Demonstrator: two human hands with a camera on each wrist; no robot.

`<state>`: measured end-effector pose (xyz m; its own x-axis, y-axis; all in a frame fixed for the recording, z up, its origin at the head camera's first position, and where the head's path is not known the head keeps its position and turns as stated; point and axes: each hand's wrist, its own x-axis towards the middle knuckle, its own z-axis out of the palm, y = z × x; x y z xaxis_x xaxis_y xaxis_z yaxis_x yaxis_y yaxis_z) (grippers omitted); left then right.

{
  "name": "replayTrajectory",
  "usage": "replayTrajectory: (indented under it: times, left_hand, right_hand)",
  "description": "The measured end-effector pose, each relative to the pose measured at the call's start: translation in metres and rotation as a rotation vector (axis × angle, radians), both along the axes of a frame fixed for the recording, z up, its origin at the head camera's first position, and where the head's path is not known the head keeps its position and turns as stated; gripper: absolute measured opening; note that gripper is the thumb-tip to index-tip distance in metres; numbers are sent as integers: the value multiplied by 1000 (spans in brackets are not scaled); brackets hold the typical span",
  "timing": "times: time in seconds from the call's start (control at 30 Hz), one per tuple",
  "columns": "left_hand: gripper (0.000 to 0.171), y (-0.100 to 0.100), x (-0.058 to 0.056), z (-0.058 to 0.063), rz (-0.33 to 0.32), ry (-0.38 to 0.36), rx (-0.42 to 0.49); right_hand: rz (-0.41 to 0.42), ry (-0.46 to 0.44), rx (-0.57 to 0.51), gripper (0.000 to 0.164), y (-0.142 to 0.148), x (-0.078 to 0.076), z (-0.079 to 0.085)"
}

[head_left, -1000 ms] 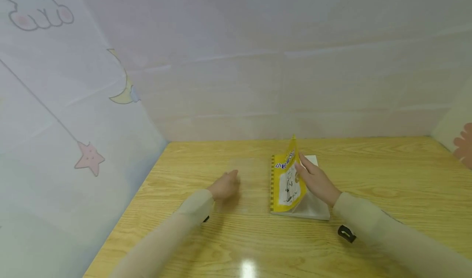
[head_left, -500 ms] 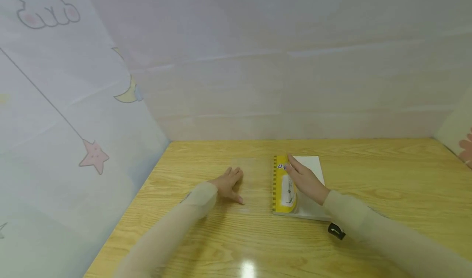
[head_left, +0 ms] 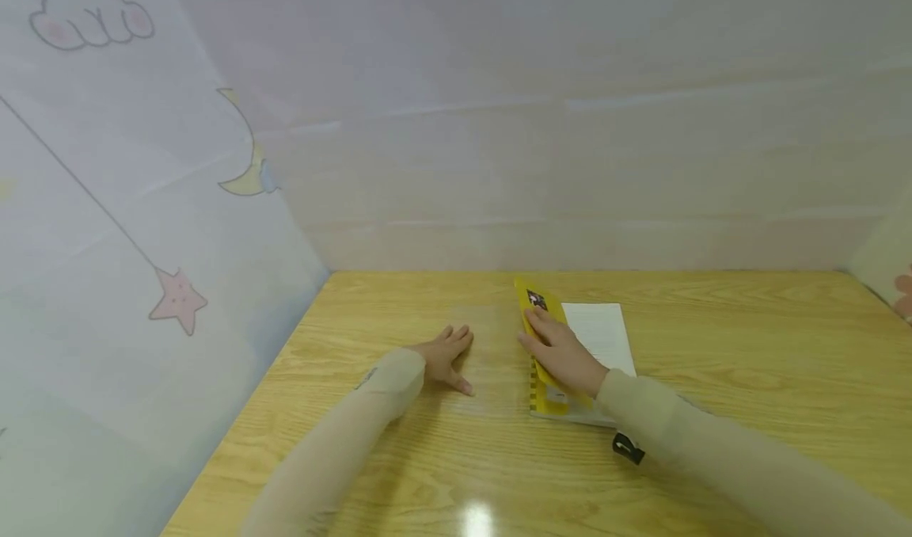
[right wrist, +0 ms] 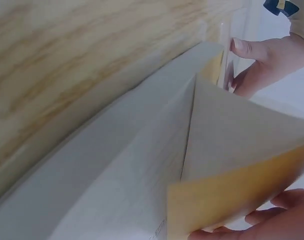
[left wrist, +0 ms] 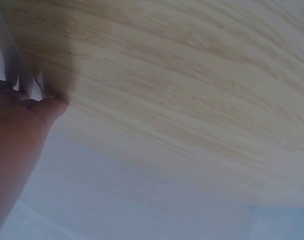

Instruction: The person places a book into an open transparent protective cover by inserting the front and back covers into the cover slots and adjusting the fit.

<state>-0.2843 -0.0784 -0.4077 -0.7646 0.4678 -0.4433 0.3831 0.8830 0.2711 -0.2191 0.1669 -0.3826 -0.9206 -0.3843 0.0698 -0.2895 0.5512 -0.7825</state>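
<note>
A book with a yellow cover (head_left: 549, 398) and spiral-look spine edge lies right of centre in the head view. Its cover is lifted and bent over to the left, baring white pages (head_left: 602, 335). My right hand (head_left: 566, 356) lies over the raised cover with fingers extended; in the right wrist view its fingers (right wrist: 282, 220) rest along the cover's yellow flap (right wrist: 237, 187). Left of the spine, a clear plastic sheet (head_left: 492, 367) lies flat on the wood, faintly visible. My left hand (head_left: 443, 359), fingers spread, presses on its left part; the left wrist view shows clear film (left wrist: 17, 60) beside the fingers.
The wood-grain table (head_left: 748, 378) extends around the book, backed by a pale cloth wall (head_left: 570, 165). A printed cloth with a pink star (head_left: 178, 302) borders the left side. A black wrist device (head_left: 627, 447) hangs under the right sleeve.
My right hand has moved left, carrying the cover from upright to folded over, so its inner flap with a small picture shows. My left hand has turned from loosely curled to spread flat.
</note>
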Motion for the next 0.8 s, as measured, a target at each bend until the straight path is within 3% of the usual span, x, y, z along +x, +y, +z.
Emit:
replayTrajectory:
  times: [0.2,0.37,0.63,0.8]
  left_hand:
    - [108,0,-4,-1,-23,8,-8]
    - [108,0,0,3,-11,-8,-7]
    - [107,0,6,11,9,-36,9]
    - [108,-1,3,7,5,-27,14]
  right_hand:
    - [-14,-4,237,67,-12,-3,-4]
    - [-31,11,404,61,-26,-4,-5]
    - [-76,-37,511,56,-40,-10,-5]
    - [-88,-16,601,55,-45,-18,-19]
